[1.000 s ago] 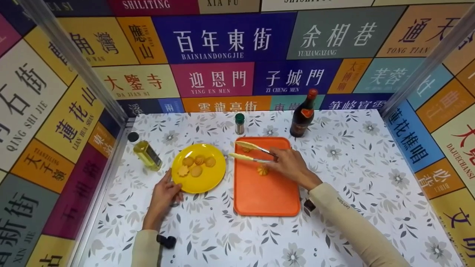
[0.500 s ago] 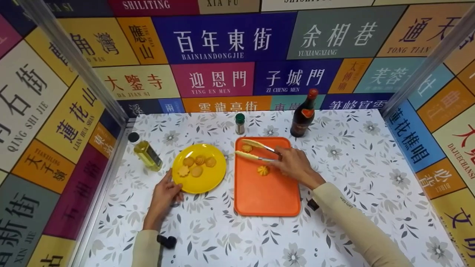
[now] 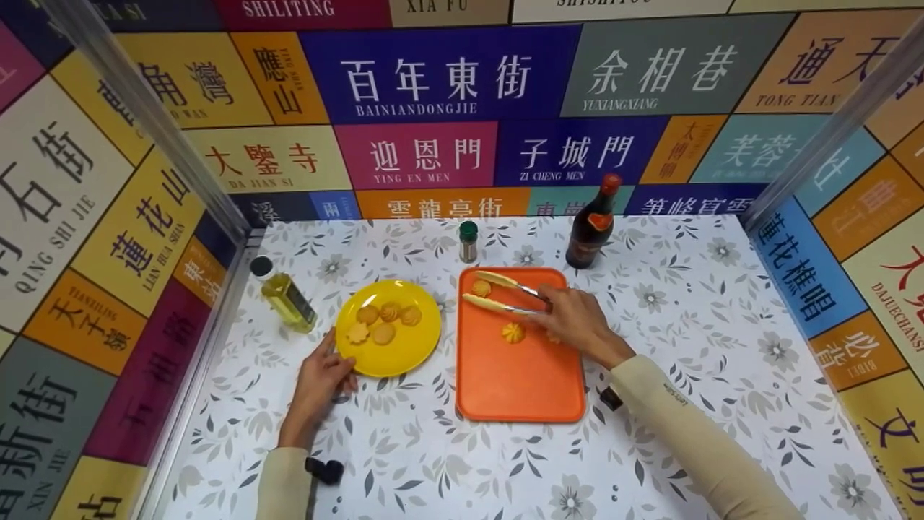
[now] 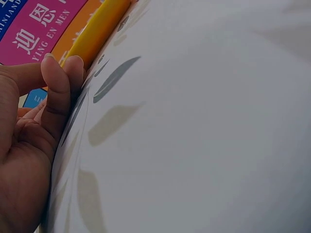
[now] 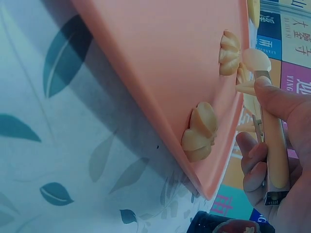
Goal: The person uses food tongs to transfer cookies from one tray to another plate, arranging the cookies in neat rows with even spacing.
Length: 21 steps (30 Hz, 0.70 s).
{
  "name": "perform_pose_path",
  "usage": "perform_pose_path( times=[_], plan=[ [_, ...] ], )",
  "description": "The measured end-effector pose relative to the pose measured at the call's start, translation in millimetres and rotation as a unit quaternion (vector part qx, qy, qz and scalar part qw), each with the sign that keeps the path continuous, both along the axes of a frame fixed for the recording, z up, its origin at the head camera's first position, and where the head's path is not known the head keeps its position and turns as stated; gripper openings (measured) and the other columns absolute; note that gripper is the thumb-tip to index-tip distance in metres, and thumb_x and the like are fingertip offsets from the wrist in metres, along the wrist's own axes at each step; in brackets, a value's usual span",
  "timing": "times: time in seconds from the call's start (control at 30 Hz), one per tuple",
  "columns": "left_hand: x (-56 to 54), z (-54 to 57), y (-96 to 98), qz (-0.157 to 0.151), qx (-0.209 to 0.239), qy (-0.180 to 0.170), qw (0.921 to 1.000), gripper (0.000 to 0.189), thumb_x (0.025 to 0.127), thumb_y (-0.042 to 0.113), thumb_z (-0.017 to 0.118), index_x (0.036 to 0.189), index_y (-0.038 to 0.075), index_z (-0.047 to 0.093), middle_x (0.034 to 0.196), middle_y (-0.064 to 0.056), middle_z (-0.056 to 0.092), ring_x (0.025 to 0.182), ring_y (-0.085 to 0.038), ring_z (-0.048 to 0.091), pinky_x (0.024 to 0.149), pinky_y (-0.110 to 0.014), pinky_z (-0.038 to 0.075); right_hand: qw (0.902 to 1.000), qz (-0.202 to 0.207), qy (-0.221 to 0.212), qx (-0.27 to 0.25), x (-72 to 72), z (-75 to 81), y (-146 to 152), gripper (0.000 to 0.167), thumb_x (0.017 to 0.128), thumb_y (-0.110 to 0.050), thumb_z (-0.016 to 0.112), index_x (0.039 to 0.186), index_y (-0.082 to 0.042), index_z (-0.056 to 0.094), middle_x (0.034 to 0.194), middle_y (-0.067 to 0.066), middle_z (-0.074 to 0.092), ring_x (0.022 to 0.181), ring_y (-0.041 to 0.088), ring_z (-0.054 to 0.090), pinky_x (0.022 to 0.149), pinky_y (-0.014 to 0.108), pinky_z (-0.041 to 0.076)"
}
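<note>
In the head view my right hand point(image 3: 577, 323) grips a pair of tongs point(image 3: 521, 310) above the orange tray point(image 3: 520, 383). The spread tips stand on either side of a ridged cookie point(image 3: 481, 289) in the tray's far left corner; contact cannot be told. A second cookie point(image 3: 513, 332) lies nearer the middle, and a third point(image 3: 554, 337) is mostly hidden under the hand. The right wrist view shows fingers round the tongs' handle point(image 5: 277, 160). My left hand point(image 3: 321, 379) holds the near-left rim of a yellow plate point(image 3: 393, 365) bearing several cookies point(image 3: 382, 333), thumb on the edge.
An oil bottle point(image 3: 285, 296) with a black cap stands left of the plate. Behind the tray are a green-capped shaker point(image 3: 468, 243) and a dark red-capped bottle point(image 3: 592, 224). Lettered panels point(image 3: 447, 72) wall the floral-covered table point(image 3: 433, 462) at back and sides.
My right hand has brought the tongs rightward, from over the tray's left edge to around the corner cookie. My left hand stays at the plate.
</note>
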State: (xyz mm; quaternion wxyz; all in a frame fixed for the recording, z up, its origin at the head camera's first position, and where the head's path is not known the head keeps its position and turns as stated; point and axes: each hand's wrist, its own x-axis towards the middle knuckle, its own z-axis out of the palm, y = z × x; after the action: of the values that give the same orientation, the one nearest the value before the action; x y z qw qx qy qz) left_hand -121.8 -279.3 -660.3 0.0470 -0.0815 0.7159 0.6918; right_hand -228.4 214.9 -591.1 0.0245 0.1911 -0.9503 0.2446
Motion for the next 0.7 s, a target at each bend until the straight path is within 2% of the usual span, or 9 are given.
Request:
perform_pose_path(
  times=[0.2, 0.5, 0.7],
  plan=[
    [0.7, 1.3, -0.4, -0.011, -0.006, 0.02, 0.9997, 0.08, 0.109, 0.005, 0.068, 0.176, 0.01, 0.025, 0.08, -0.027, 0.068, 0.056, -0.024, 0.064, 0.053, -0.029, 0.057, 1.0, 0.0, 0.006, 0.004, 1.1, -0.2, 0.7, 0.039, 0.097, -0.047, 0.085, 0.107, -0.011, 0.071, 0.077, -0.001, 0.061, 0.067, 0.021, 0.057, 0.064, 0.039, 0.045],
    [-0.5, 1.4, -1.2, -0.001, -0.016, -0.013, 0.9998, 0.08, 0.11, 0.01, 0.069, 0.177, 0.015, 0.026, 0.083, -0.024, 0.069, 0.06, -0.025, 0.065, 0.056, -0.03, 0.058, 0.9995, -0.009, -0.03, -0.005, 0.6, -1.9, 1.0, 0.04, 0.098, -0.045, 0.085, 0.115, -0.012, 0.071, 0.083, 0.001, 0.062, 0.071, 0.022, 0.058, 0.066, 0.038, 0.046],
    [-1.2, 0.4, -1.3, -0.004, -0.021, -0.008, 0.9997, 0.08, 0.11, 0.009, 0.068, 0.177, 0.014, 0.025, 0.083, -0.023, 0.069, 0.059, -0.025, 0.065, 0.055, -0.03, 0.058, 0.9986, -0.014, -0.05, -0.005, 0.7, -3.6, 1.6, 0.039, 0.098, -0.046, 0.085, 0.114, -0.013, 0.071, 0.083, 0.001, 0.06, 0.071, 0.022, 0.057, 0.065, 0.038, 0.045]
  ],
)
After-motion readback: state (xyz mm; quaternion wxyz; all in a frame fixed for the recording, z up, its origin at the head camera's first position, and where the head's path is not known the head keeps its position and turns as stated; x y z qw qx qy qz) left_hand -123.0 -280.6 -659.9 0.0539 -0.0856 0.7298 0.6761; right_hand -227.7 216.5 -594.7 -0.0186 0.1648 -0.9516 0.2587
